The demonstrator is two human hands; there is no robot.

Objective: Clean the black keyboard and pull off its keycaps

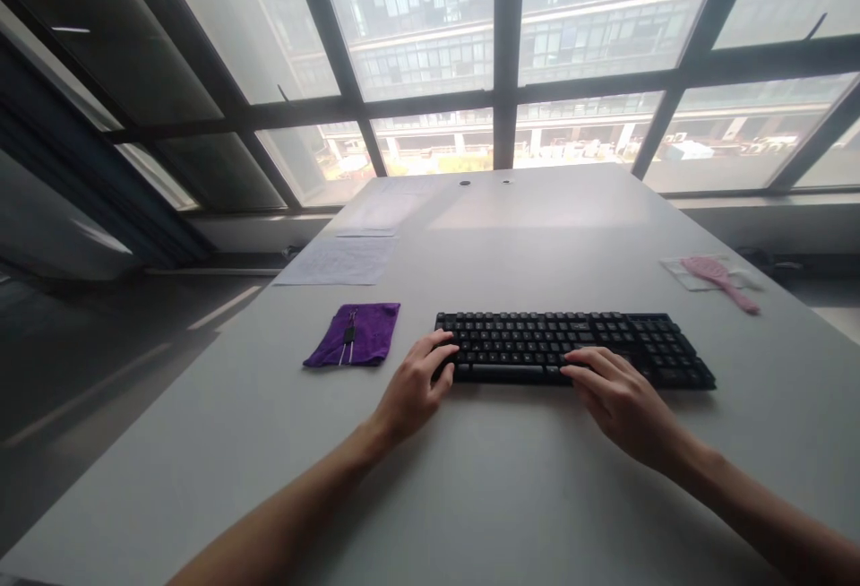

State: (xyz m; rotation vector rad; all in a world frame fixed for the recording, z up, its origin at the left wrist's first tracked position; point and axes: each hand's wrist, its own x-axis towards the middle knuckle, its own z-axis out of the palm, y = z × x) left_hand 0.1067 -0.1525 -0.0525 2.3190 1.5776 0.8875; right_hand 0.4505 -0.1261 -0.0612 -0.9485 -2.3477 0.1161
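A black full-size keyboard (517, 344) lies flat on the white table, its number pad on the right. At its left end my left hand (417, 384) rests with fingers apart over the leftmost keys, the thumb near the front edge. My right hand (614, 393) reaches over the front edge right of the space bar, fingers stretched onto the keys and partly covering them. Neither hand appears to hold anything. Left of the keyboard lies a folded purple cloth (376, 335), with a black binder clip (349, 335) on top.
A pink hairbrush (716, 274) lies on a clear plastic bag (678, 274) near the right table edge. Sheets of paper (339, 262) lie along the far left side of the white table (511, 469). Large framed windows stand beyond the far end; a dark curtain hangs at left.
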